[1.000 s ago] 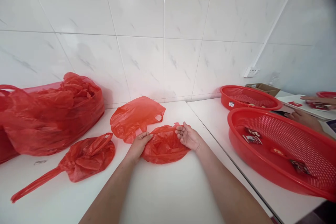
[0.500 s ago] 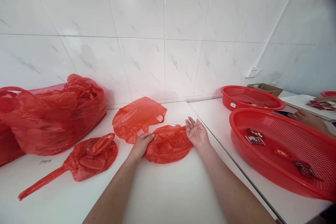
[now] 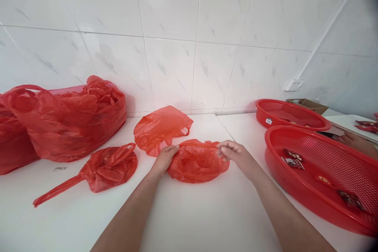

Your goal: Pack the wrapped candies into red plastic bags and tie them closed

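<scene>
A thin red plastic bag (image 3: pixel 197 167) lies spread in a rounded shape on the white table in front of me. My left hand (image 3: pixel 165 158) pinches its left edge between thumb and fingers. At the bag's upper right edge, my right hand (image 3: pixel 233 151) has its fingers bent around the rim; the fingertips are slightly blurred. Just behind lies another red plastic bag (image 3: pixel 162 124), loosely crumpled with a handle loop showing. To the left is a bunched red bag (image 3: pixel 110 169) with a long twisted end and a loop on top.
Large red bags stuffed with more red plastic (image 3: pixel 79 126) stand at the left. On the right, a red mesh basket (image 3: pixel 283 173) holds several small packets, with a second red basket (image 3: pixel 265 118) behind it. A cardboard box (image 3: pixel 310 105) and another person's hand (image 3: pixel 351 139) are beyond.
My right hand has turned over from an open palm, and its fingers now curl at the bag's right edge. My left hand keeps its pinch. The whole view has shifted slightly.
</scene>
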The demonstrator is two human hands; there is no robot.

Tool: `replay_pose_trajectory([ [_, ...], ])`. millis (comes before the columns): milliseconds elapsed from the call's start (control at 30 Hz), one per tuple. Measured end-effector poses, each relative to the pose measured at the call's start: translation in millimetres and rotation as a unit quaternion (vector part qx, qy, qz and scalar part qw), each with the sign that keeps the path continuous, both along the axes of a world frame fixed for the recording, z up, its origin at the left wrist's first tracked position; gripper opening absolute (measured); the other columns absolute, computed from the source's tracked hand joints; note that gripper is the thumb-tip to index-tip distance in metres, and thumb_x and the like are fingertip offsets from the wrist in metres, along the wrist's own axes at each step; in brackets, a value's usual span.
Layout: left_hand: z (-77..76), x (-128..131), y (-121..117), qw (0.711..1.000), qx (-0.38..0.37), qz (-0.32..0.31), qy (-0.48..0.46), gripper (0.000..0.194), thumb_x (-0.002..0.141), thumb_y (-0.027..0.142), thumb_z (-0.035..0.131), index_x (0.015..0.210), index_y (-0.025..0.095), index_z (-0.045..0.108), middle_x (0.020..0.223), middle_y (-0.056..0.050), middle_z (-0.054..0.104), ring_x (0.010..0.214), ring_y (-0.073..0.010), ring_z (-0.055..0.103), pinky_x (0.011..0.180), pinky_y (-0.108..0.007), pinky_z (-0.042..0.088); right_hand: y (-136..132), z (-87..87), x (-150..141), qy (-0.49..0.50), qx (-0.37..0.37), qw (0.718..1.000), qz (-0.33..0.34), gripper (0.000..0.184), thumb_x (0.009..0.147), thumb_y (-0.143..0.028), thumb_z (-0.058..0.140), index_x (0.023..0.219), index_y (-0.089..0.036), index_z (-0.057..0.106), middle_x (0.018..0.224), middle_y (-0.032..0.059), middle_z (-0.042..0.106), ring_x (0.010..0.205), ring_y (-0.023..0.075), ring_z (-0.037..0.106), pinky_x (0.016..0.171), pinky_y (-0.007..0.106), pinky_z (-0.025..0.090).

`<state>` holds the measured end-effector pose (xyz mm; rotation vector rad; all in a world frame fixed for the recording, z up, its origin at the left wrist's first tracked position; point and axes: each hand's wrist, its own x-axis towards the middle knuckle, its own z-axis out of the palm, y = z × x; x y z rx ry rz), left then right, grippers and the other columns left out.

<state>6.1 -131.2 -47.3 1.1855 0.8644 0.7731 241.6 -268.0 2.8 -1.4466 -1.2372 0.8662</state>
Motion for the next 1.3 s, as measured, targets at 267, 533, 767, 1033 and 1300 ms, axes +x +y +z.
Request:
replay_pose_trajectory([
  [267,-3.1,-1.3,-1.6,0.999,0.024,-0.003,0.027,0.035,0.067,0.051,0.064,0.061,0.018,0.056,0.057,-0.002,0.060,0.049,-0.0153,0.053,0.047,-0.026,0.039,44.5,-36.9,-33.4,-0.314,0.056,0.948,-0.012,0.041,0.084,-0.034,0.052,0.124,-0.027,0.052,0.136,0.0044,0.046,0.127,0.0234,0.039,0.103,0.044,0.033],
  [533,-6.6,3.0,2.0,0.997,0.052,0.022,0.046,0.036,0.072,0.052,0.058,0.062,0.019,0.049,0.058,0.002,0.054,0.048,-0.0114,0.047,0.048,-0.024,0.036,61.6,-61.7,-32.3,-0.401,0.029,0.912,-0.089,0.041,0.086,-0.038,0.049,0.125,-0.025,0.050,0.120,0.0093,0.057,0.107,0.0268,0.054,0.084,0.041,0.044],
  [767,-7.6,3.4,1.8,0.993,0.074,0.053,0.075,0.035,0.074,0.050,0.057,0.062,0.018,0.047,0.057,0.004,0.048,0.049,-0.0098,0.042,0.048,-0.023,0.033,40.4,-47.1,-48.7,-0.495,0.116,0.857,-0.091,0.021,0.086,-0.020,0.048,0.101,-0.020,0.062,0.108,0.0071,0.059,0.098,0.0230,0.054,0.084,0.039,0.044],
  [1033,-4.5,3.0,0.1,0.991,0.082,0.053,0.089,0.033,0.075,0.049,0.054,0.064,0.019,0.046,0.058,0.003,0.050,0.051,-0.0115,0.046,0.050,-0.024,0.035,32.9,-49.5,-69.5,-0.461,0.076,0.883,0.050,0.009,0.077,-0.023,0.061,0.085,-0.023,0.065,0.084,0.0011,0.059,0.076,0.0161,0.056,0.065,0.030,0.047],
  [1300,-4.8,0.7,2.8,0.992,0.075,0.033,0.095,0.035,0.073,0.053,0.057,0.067,0.019,0.051,0.060,0.001,0.056,0.052,-0.0136,0.051,0.050,-0.024,0.037,-35.3,22.3,-8.4,-0.432,0.106,0.885,-0.137,0.020,0.086,-0.032,0.051,0.104,-0.028,0.060,0.115,0.0017,0.058,0.101,0.0180,0.057,0.074,0.028,0.049],
])
